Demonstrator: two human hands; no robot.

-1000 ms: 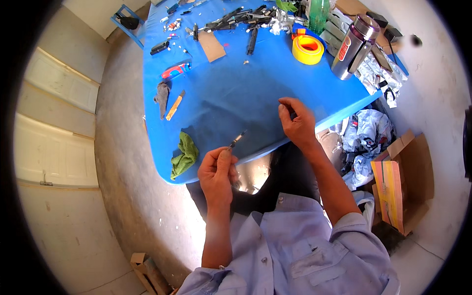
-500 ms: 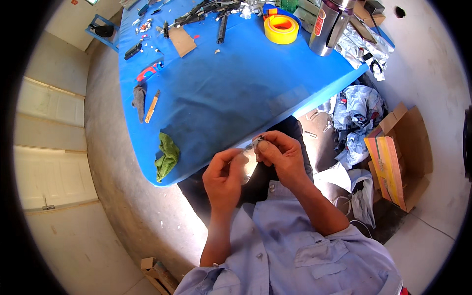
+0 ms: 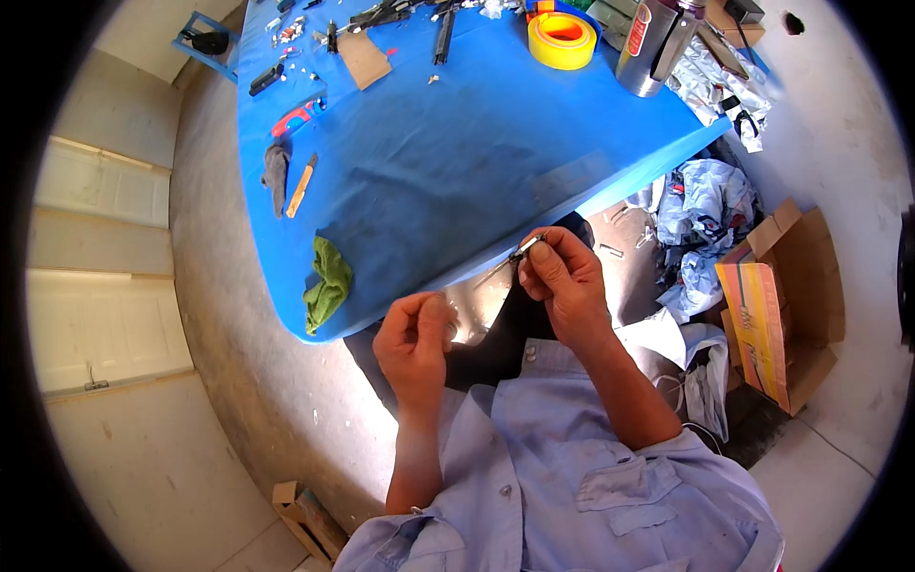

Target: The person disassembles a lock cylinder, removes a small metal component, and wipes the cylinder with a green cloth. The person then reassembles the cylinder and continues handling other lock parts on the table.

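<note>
In my right hand (image 3: 572, 291) a small dark part with a bright metallic strip (image 3: 522, 251) is pinched between thumb and fingers, just off the table's near edge. My left hand (image 3: 416, 338) is apart from it, lower and to the left over my lap, with its fingers curled in and the thumb against them. Whatever those fingers hold, if anything, is too small to make out. Closest to the left hand on the blue-covered table (image 3: 448, 172) lies a crumpled green cloth (image 3: 328, 286).
Along the table's left side lie a grey cloth (image 3: 275, 178), a narrow orange-brown tool (image 3: 302, 186) and a red-and-blue tool (image 3: 297, 117). Farther back are cardboard (image 3: 363, 61), yellow tape (image 3: 560, 41) and a steel flask (image 3: 656, 48). An open carton (image 3: 796, 305) and silvery bags (image 3: 710, 205) stand right.
My hands have come apart. The right one has moved up and right with the small part; the left has drawn back to the left and slightly down.
</note>
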